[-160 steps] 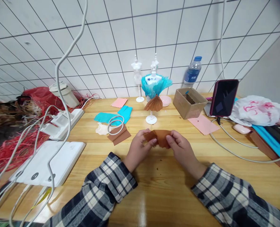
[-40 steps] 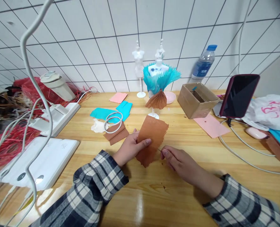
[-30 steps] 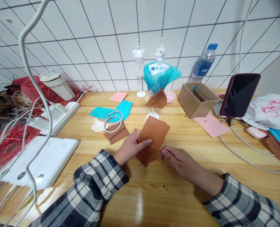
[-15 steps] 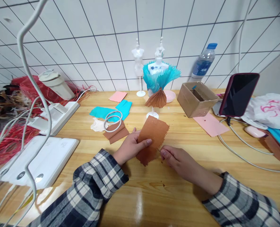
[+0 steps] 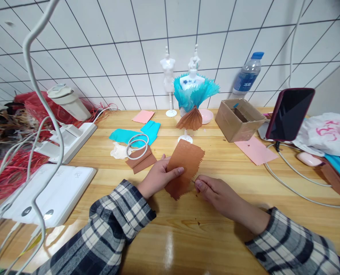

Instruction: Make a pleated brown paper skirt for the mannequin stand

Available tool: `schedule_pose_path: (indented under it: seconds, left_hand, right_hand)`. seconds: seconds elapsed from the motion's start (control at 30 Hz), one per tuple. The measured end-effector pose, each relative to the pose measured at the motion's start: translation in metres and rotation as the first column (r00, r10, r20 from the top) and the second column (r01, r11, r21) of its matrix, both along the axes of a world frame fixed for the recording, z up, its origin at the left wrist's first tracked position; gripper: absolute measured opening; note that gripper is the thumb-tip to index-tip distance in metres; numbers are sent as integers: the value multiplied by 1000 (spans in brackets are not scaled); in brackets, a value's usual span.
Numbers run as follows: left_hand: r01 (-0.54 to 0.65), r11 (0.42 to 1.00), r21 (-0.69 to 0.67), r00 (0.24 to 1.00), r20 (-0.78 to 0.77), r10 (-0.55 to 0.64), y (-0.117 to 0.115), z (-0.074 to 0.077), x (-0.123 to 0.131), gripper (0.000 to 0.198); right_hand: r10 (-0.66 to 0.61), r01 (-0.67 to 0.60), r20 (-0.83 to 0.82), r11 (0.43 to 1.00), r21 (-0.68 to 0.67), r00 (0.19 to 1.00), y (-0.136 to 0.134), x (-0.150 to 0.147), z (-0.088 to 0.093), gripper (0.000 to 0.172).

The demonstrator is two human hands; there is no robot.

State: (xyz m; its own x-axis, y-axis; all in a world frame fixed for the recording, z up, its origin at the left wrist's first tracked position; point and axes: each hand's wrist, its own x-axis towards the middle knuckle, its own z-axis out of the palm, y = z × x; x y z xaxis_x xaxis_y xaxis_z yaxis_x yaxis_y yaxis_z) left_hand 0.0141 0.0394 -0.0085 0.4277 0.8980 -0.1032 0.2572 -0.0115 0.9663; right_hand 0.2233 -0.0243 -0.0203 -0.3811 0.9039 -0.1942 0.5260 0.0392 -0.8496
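My left hand [image 5: 158,176] pinches a brown crepe paper piece [image 5: 185,162], thumb on top, fingers behind. Jagged teeth run along the paper's right and lower edges. My right hand [image 5: 211,190] is closed around a small thin tool whose tip [image 5: 193,181] reaches the paper's right edge; most of it is hidden in the fingers, so I cannot tell its kind. Just beyond the paper stands a mini dress form [image 5: 192,81] wearing turquoise fringed paper [image 5: 181,97] and a gathered brown paper fan [image 5: 190,119]. Tiny brown scraps lie below my right hand.
Silver rings [image 5: 137,147] lie on folded brown paper and turquoise paper [image 5: 126,135] at left. A second bare mannequin [image 5: 167,70], cardboard box [image 5: 237,124], bottle [image 5: 247,76] and upright phone [image 5: 289,114] stand behind. White cables [image 5: 29,61] and a power strip [image 5: 72,141] flank the left.
Hardly anything differs. Both hands keep their places, with the brown paper shifted very slightly left. A tiny brown scrap now shows on the table below the right hand.
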Motion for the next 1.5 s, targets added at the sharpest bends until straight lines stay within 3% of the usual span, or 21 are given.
schedule_pose_path:
  seconds: [0.1, 0.77, 0.97, 1.07, 1.17, 1.27, 1.37, 1.5]
  left_hand:
    - [71, 995, 67, 996, -67, -66, 2, -2, -1, 33]
    - [103, 989, 103, 990, -108, -92, 4, -3, -2, 33]
    - [56, 996, 67, 996, -73, -51, 4, -7, -3, 33]
    - [-10, 999, 49, 1000, -8, 10, 4, -9, -3, 38]
    - [-35, 988, 151, 999, -22, 39, 4, -9, -2, 42]
    - [-16, 936, 351, 978, -189, 87, 6, -10, -2, 34]
    - [22, 864, 504, 921, -346, 178, 10, -13, -5, 22]
    - [73, 820, 567, 855, -460, 242, 13, -17, -10, 16]
  right_hand:
    - [4, -4, 2, 1000, 6, 1000, 0, 0, 0, 44]
    - [23, -25, 60, 999, 35, 998, 1, 0, 0, 41]
    - [13, -14, 61, 1000, 18, 998, 0, 2, 4, 42]
    - [-12, 0, 160, 997, 73, 987, 2, 10, 11, 43]
    - [-126, 59, 379, 981, 184, 917, 9, 22, 15, 40]
    - [-201, 64, 527, 961, 268, 826, 17, 34, 15, 39]
    - [-246, 54, 573, 942, 331, 782, 22, 42, 11, 37]
    - [-308, 53, 600, 913, 404, 738, 24, 47, 5, 33]
